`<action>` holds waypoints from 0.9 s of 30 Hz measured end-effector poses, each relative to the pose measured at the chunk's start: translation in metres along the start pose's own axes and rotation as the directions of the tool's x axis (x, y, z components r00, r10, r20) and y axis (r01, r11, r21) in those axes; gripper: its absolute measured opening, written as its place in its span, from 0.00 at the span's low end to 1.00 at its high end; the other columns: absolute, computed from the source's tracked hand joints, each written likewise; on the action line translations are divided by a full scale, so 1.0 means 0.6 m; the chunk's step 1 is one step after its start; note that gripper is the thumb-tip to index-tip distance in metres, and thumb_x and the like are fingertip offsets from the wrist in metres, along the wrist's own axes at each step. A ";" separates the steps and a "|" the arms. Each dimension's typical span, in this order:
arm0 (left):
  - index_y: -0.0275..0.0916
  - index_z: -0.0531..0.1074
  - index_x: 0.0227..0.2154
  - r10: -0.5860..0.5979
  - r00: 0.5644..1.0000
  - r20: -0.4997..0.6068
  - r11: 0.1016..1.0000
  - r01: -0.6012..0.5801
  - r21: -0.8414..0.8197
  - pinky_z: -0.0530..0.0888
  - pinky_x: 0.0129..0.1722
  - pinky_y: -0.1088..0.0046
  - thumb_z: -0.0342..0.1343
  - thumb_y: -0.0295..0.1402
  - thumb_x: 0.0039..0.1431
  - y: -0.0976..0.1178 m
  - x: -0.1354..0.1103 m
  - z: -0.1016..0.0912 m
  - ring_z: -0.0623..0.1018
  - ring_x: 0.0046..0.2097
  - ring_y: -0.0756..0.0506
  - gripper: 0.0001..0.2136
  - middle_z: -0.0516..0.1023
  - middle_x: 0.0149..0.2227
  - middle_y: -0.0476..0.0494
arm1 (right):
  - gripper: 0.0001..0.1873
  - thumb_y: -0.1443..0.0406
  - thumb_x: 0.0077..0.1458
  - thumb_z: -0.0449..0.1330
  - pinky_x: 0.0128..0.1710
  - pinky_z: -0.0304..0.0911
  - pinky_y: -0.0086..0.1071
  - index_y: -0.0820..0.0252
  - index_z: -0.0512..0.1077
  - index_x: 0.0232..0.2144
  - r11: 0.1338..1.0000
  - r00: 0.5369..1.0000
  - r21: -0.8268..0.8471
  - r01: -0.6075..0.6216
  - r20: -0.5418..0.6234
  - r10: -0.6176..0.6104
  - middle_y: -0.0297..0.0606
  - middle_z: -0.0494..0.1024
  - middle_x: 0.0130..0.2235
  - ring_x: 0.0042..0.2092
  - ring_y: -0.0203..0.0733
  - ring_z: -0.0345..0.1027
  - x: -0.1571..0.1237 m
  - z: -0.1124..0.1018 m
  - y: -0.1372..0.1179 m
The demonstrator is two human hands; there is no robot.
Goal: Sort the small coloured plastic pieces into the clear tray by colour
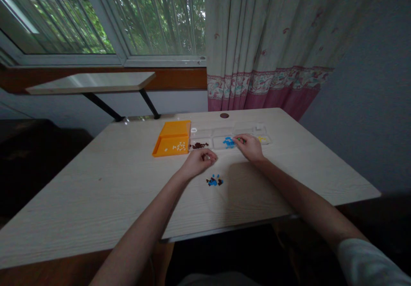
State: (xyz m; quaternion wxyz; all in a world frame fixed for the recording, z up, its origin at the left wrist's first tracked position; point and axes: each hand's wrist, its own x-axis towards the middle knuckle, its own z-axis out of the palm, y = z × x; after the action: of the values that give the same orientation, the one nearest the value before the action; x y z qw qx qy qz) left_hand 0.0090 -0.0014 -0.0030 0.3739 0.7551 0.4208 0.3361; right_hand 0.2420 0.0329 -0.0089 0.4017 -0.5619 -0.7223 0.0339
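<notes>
My right hand (pixel 249 147) reaches over the clear plastic boxes, its thumb and fingertips pinched together beside a heap of small blue pieces (pixel 228 142). A speck of green shows at its fingertips; whether it is held or lies behind them is unclear. My left hand (pixel 199 162) rests near the table in front of a compartment of small dark brown pieces (pixel 199 145). Its fingers are curled together, and anything between them is too small to make out. Nearer to me, a little pile of blue and brown pieces (pixel 214 181) lies on the tabletop.
An open orange case (pixel 175 128) with small white pieces (pixel 180 146) stands left of the clear tray (pixel 222 132). Yellow pieces (pixel 263 139) lie in its right end. A raised shelf (pixel 96 82) is at the table's (pixel 128 183) back left; a curtain (pixel 250 42) hangs behind.
</notes>
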 end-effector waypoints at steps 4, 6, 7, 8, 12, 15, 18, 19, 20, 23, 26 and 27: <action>0.33 0.73 0.28 -0.044 0.998 -0.043 0.988 0.037 -0.151 0.55 0.19 0.82 0.55 0.29 0.45 -0.003 0.005 0.002 0.60 0.20 0.57 0.07 0.69 0.21 0.50 | 0.12 0.59 0.53 0.55 0.29 0.56 0.27 0.59 0.75 0.33 1.000 0.998 0.000 0.029 0.053 -0.028 0.35 0.72 0.25 0.28 0.35 0.63 0.001 -0.001 0.000; 0.33 0.72 0.28 -0.072 0.995 -0.068 0.971 0.054 -0.232 0.55 0.18 0.82 0.57 0.31 0.46 -0.003 0.008 0.004 0.60 0.20 0.57 0.07 0.68 0.20 0.51 | 0.12 0.60 0.53 0.55 0.29 0.56 0.26 0.59 0.75 0.34 0.996 0.990 0.028 0.088 0.110 -0.090 0.35 0.72 0.25 0.27 0.35 0.63 -0.003 -0.002 -0.007; 0.33 0.72 0.28 -0.082 0.993 -0.079 0.961 0.058 -0.271 0.55 0.19 0.82 0.58 0.32 0.45 -0.002 0.010 0.004 0.61 0.20 0.57 0.08 0.69 0.21 0.50 | 0.12 0.60 0.53 0.55 0.28 0.56 0.26 0.59 0.75 0.34 0.991 0.980 0.046 0.129 0.149 -0.134 0.35 0.72 0.25 0.27 0.34 0.63 -0.006 -0.001 -0.013; 0.33 0.71 0.28 -0.088 0.992 -0.087 0.950 0.058 -0.306 0.57 0.19 0.82 0.58 0.33 0.45 -0.001 0.011 0.005 0.62 0.21 0.56 0.09 0.70 0.22 0.50 | 0.11 0.61 0.53 0.55 0.28 0.57 0.26 0.59 0.75 0.35 0.983 0.965 0.064 0.174 0.188 -0.183 0.35 0.72 0.25 0.27 0.34 0.63 -0.010 0.001 -0.019; 0.34 0.70 0.28 -0.073 0.994 -0.080 0.920 0.036 -0.391 0.64 0.25 0.80 0.60 0.34 0.44 0.002 0.013 0.008 0.69 0.27 0.54 0.10 0.72 0.26 0.48 | 0.12 0.61 0.52 0.56 0.29 0.57 0.25 0.57 0.74 0.38 0.940 0.902 0.131 0.315 0.268 -0.340 0.34 0.74 0.26 0.26 0.32 0.63 -0.029 0.014 -0.044; 0.33 0.69 0.29 -0.058 0.998 -0.039 0.910 0.037 -0.412 0.64 0.27 0.79 0.61 0.35 0.44 0.003 0.011 0.009 0.70 0.28 0.53 0.11 0.72 0.26 0.48 | 0.12 0.59 0.53 0.56 0.29 0.57 0.24 0.57 0.74 0.38 0.912 0.880 0.164 0.375 0.247 -0.406 0.34 0.74 0.27 0.26 0.32 0.64 -0.040 0.021 -0.056; 0.33 0.68 0.29 -0.056 0.998 -0.011 0.907 0.046 -0.419 0.65 0.28 0.79 0.60 0.34 0.45 0.004 0.008 0.010 0.71 0.28 0.54 0.11 0.72 0.26 0.48 | 0.13 0.58 0.54 0.55 0.28 0.57 0.24 0.58 0.74 0.36 0.889 0.866 0.185 0.419 0.211 -0.452 0.34 0.74 0.25 0.25 0.31 0.63 -0.043 0.019 -0.060; 0.33 0.67 0.29 -0.057 0.998 -0.009 0.906 0.048 -0.421 0.65 0.28 0.79 0.60 0.34 0.45 0.005 0.007 0.010 0.71 0.28 0.54 0.11 0.72 0.27 0.48 | 0.13 0.58 0.54 0.55 0.28 0.57 0.24 0.59 0.74 0.35 0.885 0.865 0.188 0.426 0.203 -0.460 0.34 0.73 0.25 0.25 0.31 0.63 -0.043 0.017 -0.060; 0.33 0.67 0.29 -0.059 0.998 -0.007 0.905 0.050 -0.423 0.65 0.28 0.79 0.60 0.34 0.46 0.006 0.007 0.011 0.71 0.28 0.54 0.11 0.72 0.27 0.48 | 0.13 0.58 0.54 0.55 0.28 0.57 0.24 0.59 0.74 0.34 0.882 0.863 0.189 0.431 0.199 -0.464 0.33 0.73 0.24 0.25 0.31 0.63 -0.042 0.015 -0.059; 0.33 0.67 0.29 -0.069 0.998 -0.010 0.907 0.059 -0.417 0.65 0.28 0.79 0.60 0.33 0.46 0.007 0.007 0.011 0.71 0.28 0.54 0.10 0.72 0.27 0.48 | 0.12 0.59 0.54 0.56 0.27 0.56 0.24 0.59 0.74 0.33 0.876 0.859 0.185 0.445 0.188 -0.476 0.33 0.73 0.24 0.24 0.30 0.62 -0.040 0.011 -0.058; 0.33 0.68 0.29 -0.068 0.998 -0.011 0.916 0.058 -0.398 0.66 0.27 0.79 0.60 0.34 0.45 0.006 0.007 0.011 0.71 0.28 0.54 0.10 0.72 0.27 0.48 | 0.11 0.59 0.54 0.56 0.26 0.56 0.24 0.59 0.74 0.33 0.874 0.857 0.187 0.449 0.186 -0.481 0.32 0.72 0.24 0.24 0.30 0.61 -0.041 0.011 -0.059; 0.33 0.68 0.29 -0.065 0.998 -0.015 0.919 0.054 -0.390 0.66 0.28 0.79 0.60 0.34 0.45 0.005 0.008 0.011 0.71 0.28 0.54 0.10 0.73 0.27 0.48 | 0.11 0.59 0.54 0.56 0.27 0.56 0.24 0.59 0.74 0.33 0.875 0.858 0.188 0.447 0.184 -0.479 0.32 0.72 0.23 0.24 0.30 0.61 -0.041 0.011 -0.059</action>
State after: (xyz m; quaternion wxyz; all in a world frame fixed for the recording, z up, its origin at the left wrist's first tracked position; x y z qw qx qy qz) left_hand 0.0177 -0.0002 -0.0028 0.5206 0.6480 0.3734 0.4119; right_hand 0.2112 0.0021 -0.0089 0.3516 -0.3347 -0.8729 0.0496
